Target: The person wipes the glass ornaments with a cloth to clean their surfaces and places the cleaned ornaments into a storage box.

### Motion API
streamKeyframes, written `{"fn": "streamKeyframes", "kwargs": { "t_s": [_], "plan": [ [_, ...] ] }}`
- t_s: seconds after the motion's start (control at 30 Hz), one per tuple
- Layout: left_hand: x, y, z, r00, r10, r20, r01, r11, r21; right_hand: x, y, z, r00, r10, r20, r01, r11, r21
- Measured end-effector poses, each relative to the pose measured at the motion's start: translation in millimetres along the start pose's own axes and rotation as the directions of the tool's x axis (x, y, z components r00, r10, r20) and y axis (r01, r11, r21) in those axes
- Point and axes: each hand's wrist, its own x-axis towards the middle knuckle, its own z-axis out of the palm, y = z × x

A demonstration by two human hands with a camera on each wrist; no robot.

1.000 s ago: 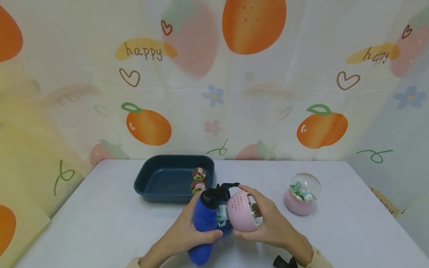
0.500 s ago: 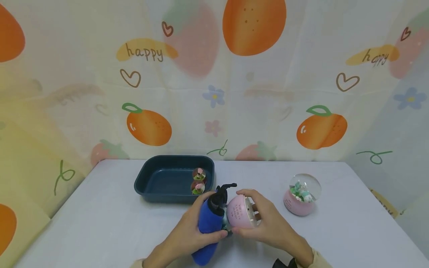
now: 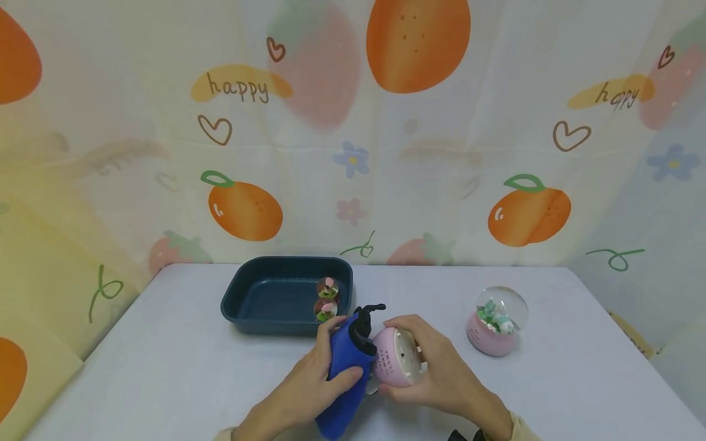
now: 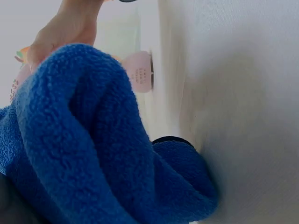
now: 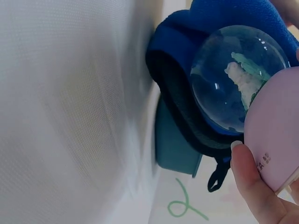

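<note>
My right hand (image 3: pixel 441 370) grips a snow globe (image 3: pixel 388 361) by its pink base, which has small dark lettering. The globe lies on its side, with the underside of the base turned right and towards me. In my left hand (image 3: pixel 303 383) is a blue fuzzy cloth (image 3: pixel 343 398) with black trim and a black loop, pressed around the globe's dome. The head view shows little of the dome behind the cloth. In the right wrist view the clear dome (image 5: pixel 233 77) rests against the cloth, with a white and green figure inside.
A second snow globe (image 3: pixel 493 337) with a pink base stands upright on the white table (image 3: pixel 573 380), right of my hands. Behind my left hand sits a dark teal tray (image 3: pixel 259 324), holding two small globes (image 3: pixel 326 308) along its right side. A black object (image 3: pixel 466 436) shows at the bottom edge.
The cloth has shifted right and turned over the dome, hiding nearly all of it in the head view. The pink base has rotated, showing more of its underside.
</note>
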Motion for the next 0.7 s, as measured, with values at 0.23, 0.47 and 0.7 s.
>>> {"fn": "streamKeyframes", "kwargs": {
  "t_s": [0.23,0.47,0.7],
  "plan": [
    [4.8,-4.2,-5.8,0.998,-0.004,0.063,0.009,0.997,-0.082,-0.1,0.3,-2.5,1.000,0.016,-0.006,-0.016,1.000,0.024],
    [8.1,-7.0,-3.3,0.999,-0.046,0.021,0.048,0.992,-0.119,0.9,-3.3,-3.0,0.997,-0.074,0.026,0.073,0.997,0.017],
    [8.9,-6.7,-1.8,0.993,-0.030,-0.118,0.014,0.991,-0.136,0.7,-4.5,-3.4,0.991,-0.114,0.062,0.112,0.993,0.038]
  ]
}}
